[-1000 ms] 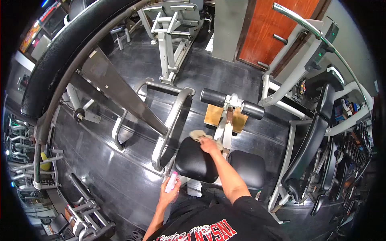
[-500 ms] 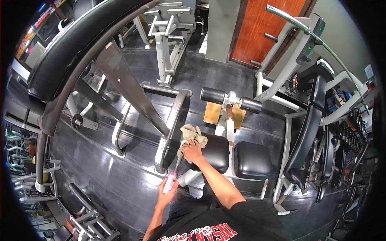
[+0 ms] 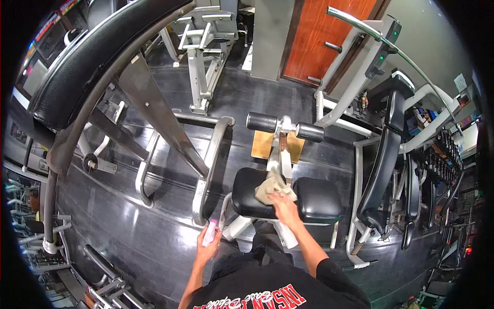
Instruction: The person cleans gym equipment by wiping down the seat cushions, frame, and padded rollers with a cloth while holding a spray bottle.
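My right hand [image 3: 284, 207] presses a beige cloth [image 3: 271, 190] onto the right side of the left black seat pad [image 3: 246, 193]. The fingers are closed over the cloth, partly hiding it. Beside it lies a second black seat pad [image 3: 320, 200], on the same bench frame. Low in front of my body, my left hand [image 3: 208, 244] is wrapped round a small clear bottle with a pink top [image 3: 210, 233]. The bottle is tilted and sits left of the bench, apart from the pads.
Two black foam rollers [image 3: 261, 122] top the bench's post, above a wooden board [image 3: 262, 144] on the floor. A grey metal frame [image 3: 211, 164] stands close on the left. A machine with a black backrest [image 3: 381, 177] stands on the right. An orange-brown door [image 3: 314, 41] is behind.
My right hand has moved the cloth rightward, from the left pad's far left corner to its right side. My left hand still holds the bottle, slightly further left. The view has shifted a little.
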Demonstrator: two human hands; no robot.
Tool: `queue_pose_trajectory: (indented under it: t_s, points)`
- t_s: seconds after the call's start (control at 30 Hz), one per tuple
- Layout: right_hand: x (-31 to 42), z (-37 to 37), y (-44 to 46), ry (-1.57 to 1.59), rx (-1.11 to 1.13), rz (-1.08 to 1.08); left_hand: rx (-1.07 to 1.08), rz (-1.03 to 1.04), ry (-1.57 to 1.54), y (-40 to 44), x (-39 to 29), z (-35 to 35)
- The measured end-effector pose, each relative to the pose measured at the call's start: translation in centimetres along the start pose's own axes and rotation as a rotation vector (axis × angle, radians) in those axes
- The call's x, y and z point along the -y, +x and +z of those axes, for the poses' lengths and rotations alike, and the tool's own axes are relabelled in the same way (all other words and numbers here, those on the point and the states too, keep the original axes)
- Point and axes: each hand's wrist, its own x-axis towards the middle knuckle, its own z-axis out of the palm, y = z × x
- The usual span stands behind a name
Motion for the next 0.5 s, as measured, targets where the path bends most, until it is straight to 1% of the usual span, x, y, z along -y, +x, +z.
queue_pose_trajectory:
  t_s: [0.03,0.07,0.1,0.17,0.3,0.37,0.43,0.5]
  points:
    - [-1.1,-0.2,0.1,0.016,-0.043,0.076,0.0,0.011,-0.005,0.2,0.0,0.2]
    - [-2.4,-0.3,0.5,0.07,-0.031,0.196,-0.001,0.021,-0.011,0.3,-0.1,0.4]
    - [-3.3,-0.6,1.3,0.151,0.034,0.314,-0.001,0.02,-0.012,0.4,-0.1,0.7]
    - [-6.4,1.5,3.1,0.288,0.076,0.42,0.016,-0.014,0.005,0.6,-0.2,1.5]
    - [-7.9,2.8,6.5,0.26,0.096,0.383,0.042,0.019,0.003,0.9,0.6,3.0]
    - [-8.2,3.1,8.4,0.159,0.178,0.407,0.054,-0.021,-0.026,0.8,0.1,4.1]
    - [-7.8,3.9,10.4,0.131,0.19,0.406,0.046,-0.038,-0.042,0.6,-0.7,5.1]
    - [-6.0,4.2,12.3,-0.08,0.344,0.35,0.035,-0.054,-0.052,0.5,-0.8,5.8]
